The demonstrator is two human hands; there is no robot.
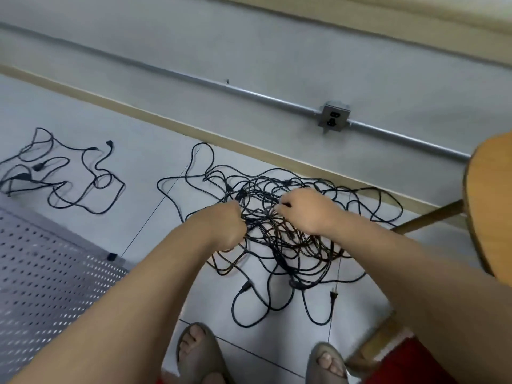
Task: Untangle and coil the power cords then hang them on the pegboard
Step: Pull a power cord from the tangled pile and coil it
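**Q:** Where is the tangle of power cords point(279, 239)?

**A:** On the tiled floor point(144, 151), near the base of the wall and below the wall outlet point(333, 119). It is one dense black knot, with loose loops and plug ends trailing out on all sides.

**Q:** State of the left hand point(224, 225)?

**A:** Clenched. Its fingers are curled around several strands at the left edge of the knot.

**Q:** State of the right hand point(307, 212)?

**A:** Grasping. Its fingertips pinch cord strands at the top of the knot, close to the left hand.

**Q:** What else is in view?

**A:** A smaller group of cords point(66, 187) lies well apart on the floor to the left. The grey perforated pegboard point(50, 278) is at lower left. A wooden chair point(490, 203) stands at the right edge, and two sandalled feet point(194, 353) are at the bottom.
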